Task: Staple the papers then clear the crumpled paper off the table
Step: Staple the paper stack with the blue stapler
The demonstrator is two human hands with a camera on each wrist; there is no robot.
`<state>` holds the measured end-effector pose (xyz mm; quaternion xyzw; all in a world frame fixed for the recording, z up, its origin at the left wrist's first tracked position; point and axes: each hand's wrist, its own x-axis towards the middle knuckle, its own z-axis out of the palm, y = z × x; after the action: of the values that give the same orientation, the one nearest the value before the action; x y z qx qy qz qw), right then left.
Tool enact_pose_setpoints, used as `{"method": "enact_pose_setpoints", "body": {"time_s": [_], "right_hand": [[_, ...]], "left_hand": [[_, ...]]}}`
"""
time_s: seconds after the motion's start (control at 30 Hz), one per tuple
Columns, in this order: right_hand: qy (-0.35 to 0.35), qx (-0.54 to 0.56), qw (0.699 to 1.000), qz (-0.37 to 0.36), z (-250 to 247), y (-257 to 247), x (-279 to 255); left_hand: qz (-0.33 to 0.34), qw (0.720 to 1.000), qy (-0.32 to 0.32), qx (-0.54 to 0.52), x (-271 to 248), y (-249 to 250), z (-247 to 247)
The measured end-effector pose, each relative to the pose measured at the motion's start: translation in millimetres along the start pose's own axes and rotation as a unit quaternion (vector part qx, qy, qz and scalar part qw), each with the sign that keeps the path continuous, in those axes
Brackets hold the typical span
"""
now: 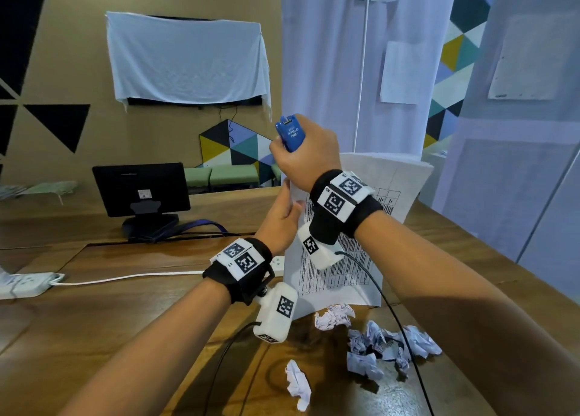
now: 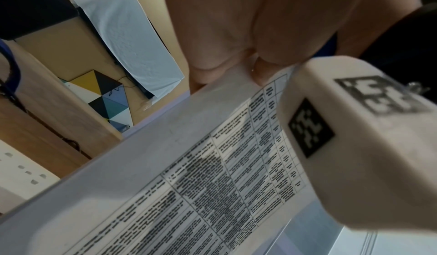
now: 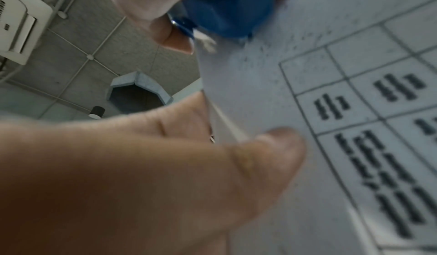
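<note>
A stack of printed papers [image 1: 342, 277] stands upright on the wooden table [image 1: 94, 321]. My left hand [image 1: 282, 217] pinches its left edge near the top corner, thumb on the printed side [image 3: 279, 147]. My right hand [image 1: 307, 158] grips a blue stapler [image 1: 290, 133] above that corner; the stapler's nose [image 3: 227, 10] sits at the paper's top corner. The printed table on the papers [image 2: 224, 175] fills the left wrist view. Several crumpled paper balls lie on the table in front: one near the papers [image 1: 334, 316], a cluster [image 1: 389, 346] to the right, one nearer me [image 1: 298, 384].
A black monitor [image 1: 141, 189] stands at the back left with cables behind it. A white power strip [image 1: 25, 283] and its cord lie at the left. Black wrist-camera cables [image 1: 398, 321] cross the crumpled paper. White curtains hang behind the papers.
</note>
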<state>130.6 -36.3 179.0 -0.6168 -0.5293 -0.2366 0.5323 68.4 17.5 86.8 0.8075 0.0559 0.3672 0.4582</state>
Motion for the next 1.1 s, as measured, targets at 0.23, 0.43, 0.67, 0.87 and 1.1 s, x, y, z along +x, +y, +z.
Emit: {"method": "enact_pose_setpoints", "body": {"time_s": [0.23,0.43,0.67,0.87,1.1], "right_hand": [[-0.001,0.007,1.000,-0.012,-3.8,-0.5,-0.5],[-0.007,-0.024,0.999,0.020,-2.9,2.6,2.7],[0.000,-0.004,0.999,0.051,-7.5,0.4,12.5],[0.125,0.218,0.944,0.214,-36.6,5.2,17.9],[0.247,0.381,0.832,0.318,-89.5,28.7,16.4]], "left_hand": [[-0.004,1.000,0.003,-0.001,3.7,-0.1,1.8],[-0.010,1.000,-0.001,-0.003,4.2,-0.7,4.5],[-0.026,1.000,0.009,-0.012,8.9,6.6,3.7],[-0.048,0.999,0.015,-0.013,9.5,16.3,4.9],[-0.069,0.996,0.031,-0.046,11.6,22.7,0.7]]}}
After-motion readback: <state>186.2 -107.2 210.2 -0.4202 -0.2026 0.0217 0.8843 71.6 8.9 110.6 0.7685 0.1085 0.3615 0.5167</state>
